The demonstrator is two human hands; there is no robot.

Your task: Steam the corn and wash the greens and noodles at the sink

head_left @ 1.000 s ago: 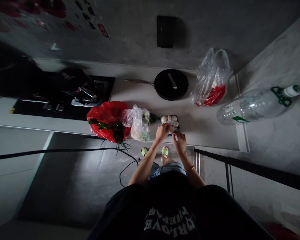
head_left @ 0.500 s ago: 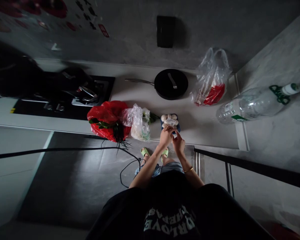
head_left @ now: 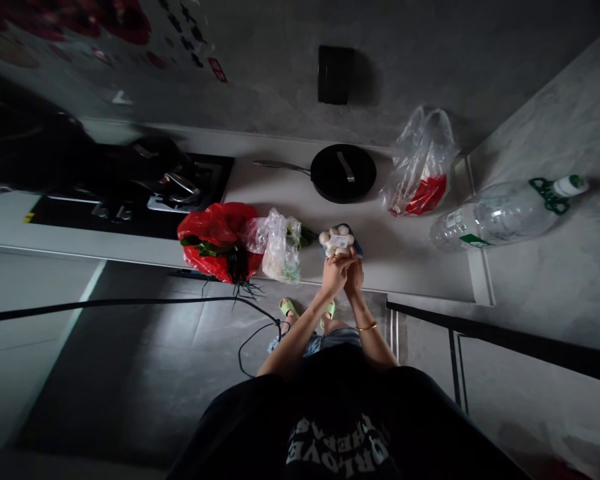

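Note:
A pack of white button mushrooms (head_left: 341, 237) in a blue tray, with a white label on top, is at the front of the counter and looks slightly tilted. My left hand (head_left: 334, 275) is closed at the pack's near side, its fingers reaching across toward the other hand. Pressed against it, my right hand (head_left: 355, 272) grips the pack's near right corner. The fingertips of both hands partly hide one another. Left of the pack, a clear plastic bag (head_left: 281, 250) with green vegetables lies against a red plastic bag (head_left: 215, 227) holding leafy greens.
Behind the pack is a lidded black frying pan (head_left: 343, 175). A clear bag with red contents (head_left: 423, 173) and a large plastic bottle (head_left: 505, 213) stand on the right. On the left is a black stove (head_left: 115, 213). A black cable (head_left: 130, 301) crosses the lower left.
My right hand has come closer against my left, and a small white piece between them no longer shows. The mushroom pack has tilted and shifted slightly. The camera view has moved a little.

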